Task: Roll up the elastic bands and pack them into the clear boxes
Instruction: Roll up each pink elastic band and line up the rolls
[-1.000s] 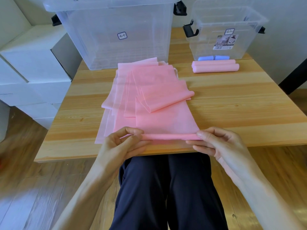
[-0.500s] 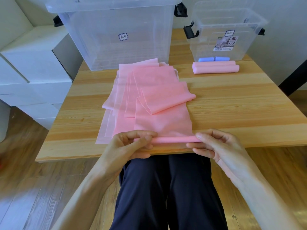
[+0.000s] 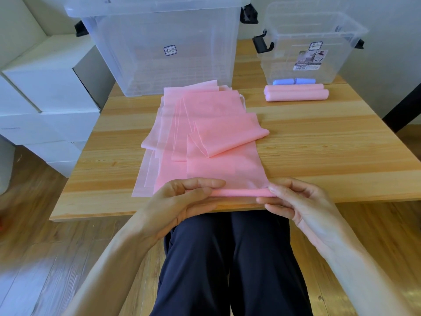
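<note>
Flanking boxes (image 3: 159, 49) (lidded; open) (image 3: 312, 42)

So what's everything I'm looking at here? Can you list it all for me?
flat elastic bands: several, pink, stacked mid-table, near edge of the top one rolled
finished rolls: two, pink, far right of the table
rolls in box: two, blue, inside the small box
large clear box: one, lid on, far left of the table
small clear box: one, open, far right
table: one, light wood
white boxes: several, stacked, left of the table
left hand: pinches the roll's left end
right hand: pinches the right end
</note>
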A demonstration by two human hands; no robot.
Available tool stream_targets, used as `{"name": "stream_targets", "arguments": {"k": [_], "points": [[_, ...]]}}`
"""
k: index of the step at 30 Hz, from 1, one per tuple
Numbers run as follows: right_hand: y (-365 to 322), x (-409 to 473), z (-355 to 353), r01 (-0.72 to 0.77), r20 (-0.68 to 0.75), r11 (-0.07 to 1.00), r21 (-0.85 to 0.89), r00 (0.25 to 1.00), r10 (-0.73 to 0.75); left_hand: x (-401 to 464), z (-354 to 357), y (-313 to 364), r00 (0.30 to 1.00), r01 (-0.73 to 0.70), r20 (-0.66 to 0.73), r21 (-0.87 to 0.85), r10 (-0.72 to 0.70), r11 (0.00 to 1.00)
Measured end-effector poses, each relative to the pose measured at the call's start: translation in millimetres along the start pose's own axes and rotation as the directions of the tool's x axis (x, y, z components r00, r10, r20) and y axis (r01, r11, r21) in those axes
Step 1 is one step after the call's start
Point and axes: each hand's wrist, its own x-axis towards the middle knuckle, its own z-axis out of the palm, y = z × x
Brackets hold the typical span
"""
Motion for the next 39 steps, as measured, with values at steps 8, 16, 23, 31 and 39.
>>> {"name": "stream_targets", "arguments": {"k": [8,16,23,31,39], "points": [[-0.2,-3.1,3.3,0.04,0.268,0.997,-0.063,0.963,-0.021,1.7,-1.7,-2.2,0.999,-0.007,-0.045,-0.039,0.006,0.999],[0.7,-1.0,12.6,0.063,0.245,0.988,-0.143,0.969,-0.027,0.6,-2.6,-2.0,0.997,0.0,-0.071,0.016,0.001,1.0],[-0.7,-2.6,18.6,0.1,0.225,0.984,-0.151,0.972,-0.064,-0.7,2.4,-1.4,0.998,-0.017,-0.052,0.046,0.02,0.999],[-0.6,-3.4,22.2,0.09,0.202,0.982,-0.165,0.978,-0.055,-1.0,-0.3,-3.0,1.0,-0.018,-0.016,0.035,0.019,0.999],[-1.8,-3.4,21.9,0.078,0.209,0.974,-0.212,0.977,-0.032,-4.4,2.9,-2.1,0.996,-0.077,0.039,0.071,0.074,0.995]]}}
